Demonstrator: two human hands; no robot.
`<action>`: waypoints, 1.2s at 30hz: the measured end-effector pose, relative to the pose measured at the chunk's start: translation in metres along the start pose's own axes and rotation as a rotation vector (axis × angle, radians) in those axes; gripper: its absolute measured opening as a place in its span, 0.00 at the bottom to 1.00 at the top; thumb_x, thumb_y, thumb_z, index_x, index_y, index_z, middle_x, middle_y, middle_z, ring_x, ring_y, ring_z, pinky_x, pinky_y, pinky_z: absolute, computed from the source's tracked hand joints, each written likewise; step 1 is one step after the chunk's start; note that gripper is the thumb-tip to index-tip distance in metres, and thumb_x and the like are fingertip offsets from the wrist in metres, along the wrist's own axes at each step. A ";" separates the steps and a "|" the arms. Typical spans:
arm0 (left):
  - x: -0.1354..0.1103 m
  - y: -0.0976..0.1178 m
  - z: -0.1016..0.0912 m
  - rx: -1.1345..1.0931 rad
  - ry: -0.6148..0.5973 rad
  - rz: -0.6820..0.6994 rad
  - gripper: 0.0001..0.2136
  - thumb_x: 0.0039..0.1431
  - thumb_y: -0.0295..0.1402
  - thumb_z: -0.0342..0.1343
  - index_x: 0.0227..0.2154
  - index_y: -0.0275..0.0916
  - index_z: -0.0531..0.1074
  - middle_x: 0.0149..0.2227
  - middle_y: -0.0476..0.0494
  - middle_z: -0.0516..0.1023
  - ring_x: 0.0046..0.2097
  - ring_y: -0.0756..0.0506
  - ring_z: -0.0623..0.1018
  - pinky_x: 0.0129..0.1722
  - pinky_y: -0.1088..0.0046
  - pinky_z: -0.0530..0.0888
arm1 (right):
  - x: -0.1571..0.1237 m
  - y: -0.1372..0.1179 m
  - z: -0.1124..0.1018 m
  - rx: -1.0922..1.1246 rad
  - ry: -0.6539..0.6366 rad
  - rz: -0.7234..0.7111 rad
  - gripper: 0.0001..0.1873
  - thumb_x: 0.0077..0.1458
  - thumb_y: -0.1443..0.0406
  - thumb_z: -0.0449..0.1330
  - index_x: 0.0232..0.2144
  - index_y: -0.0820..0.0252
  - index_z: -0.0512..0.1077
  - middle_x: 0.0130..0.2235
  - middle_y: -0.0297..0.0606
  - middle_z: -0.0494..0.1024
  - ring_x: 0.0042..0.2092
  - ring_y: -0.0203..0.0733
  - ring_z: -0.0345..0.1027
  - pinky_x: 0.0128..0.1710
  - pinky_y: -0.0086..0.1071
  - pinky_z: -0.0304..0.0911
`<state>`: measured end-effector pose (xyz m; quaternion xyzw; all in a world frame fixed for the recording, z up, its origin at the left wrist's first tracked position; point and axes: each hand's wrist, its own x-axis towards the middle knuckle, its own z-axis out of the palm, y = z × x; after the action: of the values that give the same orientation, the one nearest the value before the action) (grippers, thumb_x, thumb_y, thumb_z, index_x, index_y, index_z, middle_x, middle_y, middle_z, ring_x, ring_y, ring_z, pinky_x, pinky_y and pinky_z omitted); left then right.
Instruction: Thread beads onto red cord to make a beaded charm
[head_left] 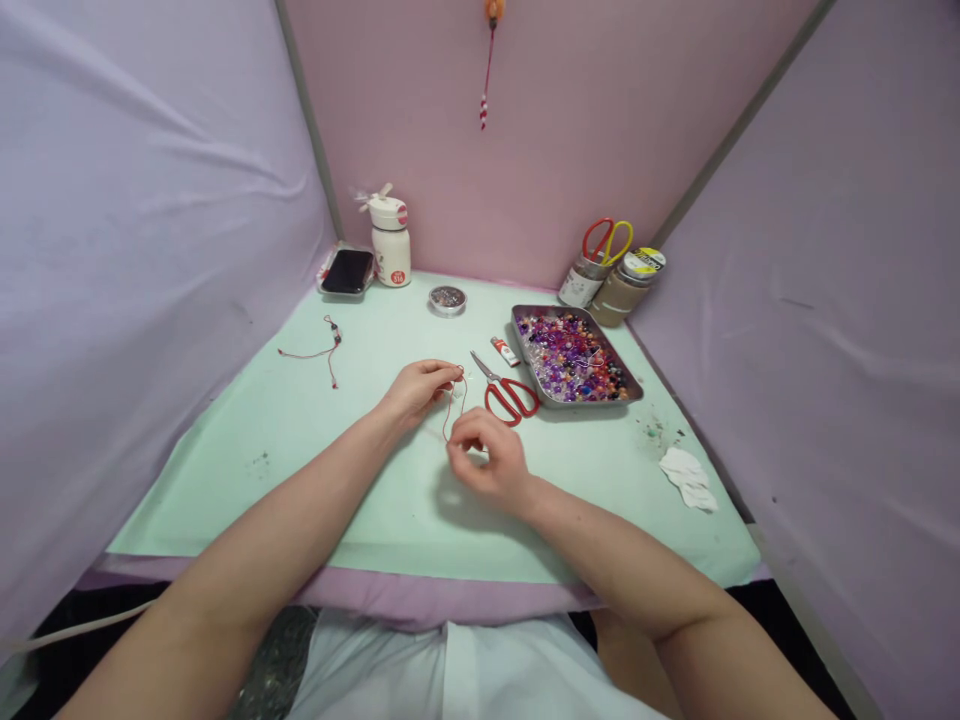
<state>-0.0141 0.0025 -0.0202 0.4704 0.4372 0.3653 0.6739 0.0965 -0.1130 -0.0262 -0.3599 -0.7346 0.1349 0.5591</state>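
Note:
My left hand (pixel 418 390) pinches the upper end of a thin red cord (pixel 454 404) above the pale green table (pixel 315 470). My right hand (pixel 487 462) is closed in a pinch round the cord's lower end, just below and to the right. The cord loops between the two hands. Whether a bead is on it is too small to tell. Red-handled scissors (pixel 507 392) lie open on the table just right of my hands.
A metal tray (pixel 525 350) of several purple, pink and orange beads sits right of the scissors, a small red-white tube (pixel 505 351) beside it. At the back: small round tin (pixel 448 299), white bottle (pixel 391 243), phone (pixel 348 271), jars with scissors (pixel 606 275). A finished cord piece (pixel 328 352) lies left, tissue (pixel 688 478) right.

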 end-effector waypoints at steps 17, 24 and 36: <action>-0.007 0.000 0.005 0.222 0.007 0.233 0.12 0.42 0.40 0.64 0.26 0.37 0.78 0.29 0.44 0.78 0.33 0.47 0.72 0.36 0.71 0.67 | 0.007 0.040 -0.009 -0.160 0.248 0.408 0.07 0.51 0.68 0.55 0.23 0.58 0.62 0.25 0.29 0.66 0.28 0.33 0.59 0.30 0.28 0.58; -0.011 -0.001 0.007 0.259 -0.014 0.257 0.10 0.43 0.39 0.63 0.26 0.38 0.78 0.32 0.43 0.80 0.37 0.45 0.75 0.39 0.70 0.69 | 0.009 0.041 -0.009 -0.150 0.254 0.469 0.07 0.51 0.66 0.55 0.23 0.58 0.63 0.24 0.29 0.67 0.27 0.33 0.59 0.29 0.29 0.58; -0.015 0.001 0.012 0.425 -0.091 0.397 0.07 0.47 0.35 0.58 0.26 0.38 0.77 0.29 0.44 0.78 0.33 0.47 0.75 0.37 0.71 0.69 | 0.017 0.049 -0.014 0.533 0.270 0.874 0.20 0.42 0.58 0.67 0.36 0.59 0.68 0.24 0.27 0.69 0.23 0.30 0.58 0.23 0.26 0.53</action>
<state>-0.0082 -0.0151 -0.0136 0.6931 0.3728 0.3688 0.4947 0.1257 -0.0695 -0.0390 -0.4922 -0.3777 0.4900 0.6124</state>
